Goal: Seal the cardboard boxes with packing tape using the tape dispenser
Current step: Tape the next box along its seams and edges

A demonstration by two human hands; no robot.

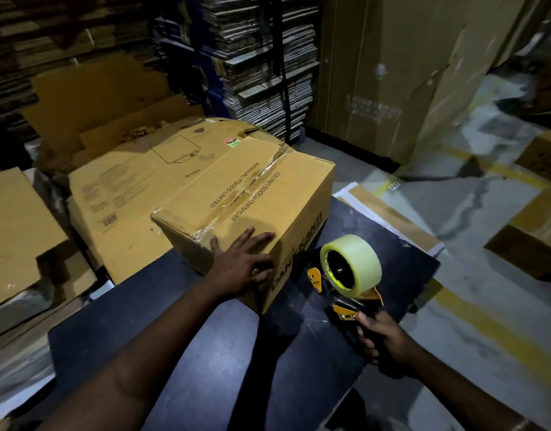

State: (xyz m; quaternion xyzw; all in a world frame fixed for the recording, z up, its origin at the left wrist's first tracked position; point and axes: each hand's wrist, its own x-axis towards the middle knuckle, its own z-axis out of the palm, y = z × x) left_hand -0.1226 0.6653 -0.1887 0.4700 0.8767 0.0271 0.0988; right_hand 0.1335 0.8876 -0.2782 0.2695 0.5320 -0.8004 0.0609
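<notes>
Surface: dark flat worktop (pixel 180 353), stacked flattened cardboard (pixel 261 66) behind.
Right hand (pixel 383 340): clenched round handle of orange tape dispenser (pixel 345 275), near right edge.
Left hand (pixel 240 262): fingers spread flat on near corner of taped brown cardboard box (pixel 246 206), at far edge.

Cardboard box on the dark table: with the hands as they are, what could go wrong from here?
1. The cardboard box overhangs the dark table at its far end; the left hand pressing its near corner could tip or slide it.
2. The tape dispenser, gripped by the right hand, is off the box; the crinkled seam tape may leave gaps.
</notes>
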